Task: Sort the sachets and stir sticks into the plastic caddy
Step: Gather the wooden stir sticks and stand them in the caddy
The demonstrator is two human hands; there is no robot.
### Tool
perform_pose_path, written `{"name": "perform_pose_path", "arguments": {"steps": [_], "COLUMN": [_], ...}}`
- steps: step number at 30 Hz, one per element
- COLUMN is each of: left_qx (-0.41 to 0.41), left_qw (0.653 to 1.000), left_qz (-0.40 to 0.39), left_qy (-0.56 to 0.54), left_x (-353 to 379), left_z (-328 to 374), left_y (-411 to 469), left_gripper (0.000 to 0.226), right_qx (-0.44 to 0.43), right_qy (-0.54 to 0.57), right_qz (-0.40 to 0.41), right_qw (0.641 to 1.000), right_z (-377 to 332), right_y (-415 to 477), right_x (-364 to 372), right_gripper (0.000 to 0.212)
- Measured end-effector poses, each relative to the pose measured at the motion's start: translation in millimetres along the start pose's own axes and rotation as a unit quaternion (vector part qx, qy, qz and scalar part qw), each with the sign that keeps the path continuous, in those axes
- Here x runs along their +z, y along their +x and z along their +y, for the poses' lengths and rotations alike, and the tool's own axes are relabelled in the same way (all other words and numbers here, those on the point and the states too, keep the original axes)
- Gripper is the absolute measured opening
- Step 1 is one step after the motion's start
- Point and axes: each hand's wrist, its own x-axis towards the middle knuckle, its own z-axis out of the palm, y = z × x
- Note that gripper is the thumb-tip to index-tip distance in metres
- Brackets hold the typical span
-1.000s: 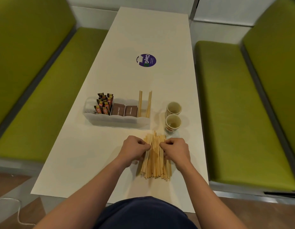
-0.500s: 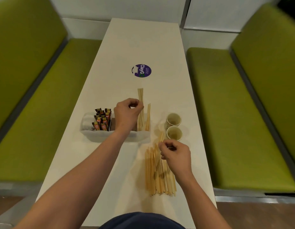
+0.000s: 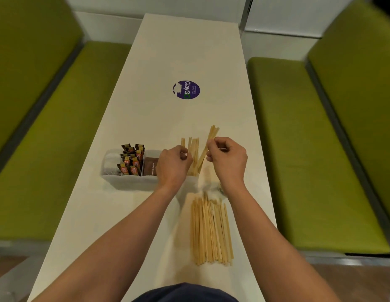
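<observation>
Fingers (image 3: 211, 147) of R hand (image 3: 228, 162) pinched on tilted stir sticks (image 3: 212, 132) over caddy (image 3: 128, 182) R end, L hand (image 3: 173, 166) fingers curled at upright sticks (image 3: 195, 149) (grip unclear), sachets (image 3: 132, 159) standing toward L end, brown packets (image 3: 151, 167) mid, stick pile (image 3: 211, 229) by table (image 3: 189, 51) R edge, sticker (image 3: 186, 90) on wide top beyond.

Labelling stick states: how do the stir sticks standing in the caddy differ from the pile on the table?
The standing stir sticks lean on end in the plastic caddy; the stick pile lies flat on the table. The standing stir sticks are few; the stick pile holds many more. Both are pale wooden sticks.
</observation>
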Motion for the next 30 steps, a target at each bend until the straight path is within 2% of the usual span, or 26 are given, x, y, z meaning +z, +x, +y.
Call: {"name": "perform_pose_path", "arguments": {"steps": [5,13,17,21,27,30], "left_qx": [0.028,0.053,0.056,0.056,0.063,0.052], "left_qw": [0.999,0.993,0.994,0.994,0.994,0.996], "left_qz": [0.012,0.075,0.074,0.067,0.053,0.021], "left_qy": [-0.02,-0.067,-0.066,-0.07,-0.077,-0.07], "left_x": [-3.7,-21.6,-29.6,-35.8,-42.1,-39.9], "left_z": [-3.3,-10.0,-18.7,-21.8,-18.6,-22.3], "left_y": [-1.6,-15.6,-22.9,-30.8,-48.6,-67.6], "left_gripper": [0.024,0.015,0.017,0.018,0.01,0.01], "right_qx": [-0.008,0.008,0.009,0.0,-0.002,-0.015], "right_qy": [-0.048,-0.105,-0.185,-0.231,-0.209,-0.191], "right_qz": [-0.003,-0.073,-0.092,-0.085,-0.086,-0.08], "right_qw": [0.999,0.992,0.978,0.969,0.974,0.978], "right_z": [6.0,21.1,24.7,20.1,12.0,8.9], "right_y": [13.9,18.2,18.1,18.5,-1.6,-32.0], "right_x": [19.3,39.9,43.7,42.4,20.3,-4.9], "right_gripper": [0.009,0.019,0.03,0.027,0.024,0.019]}}
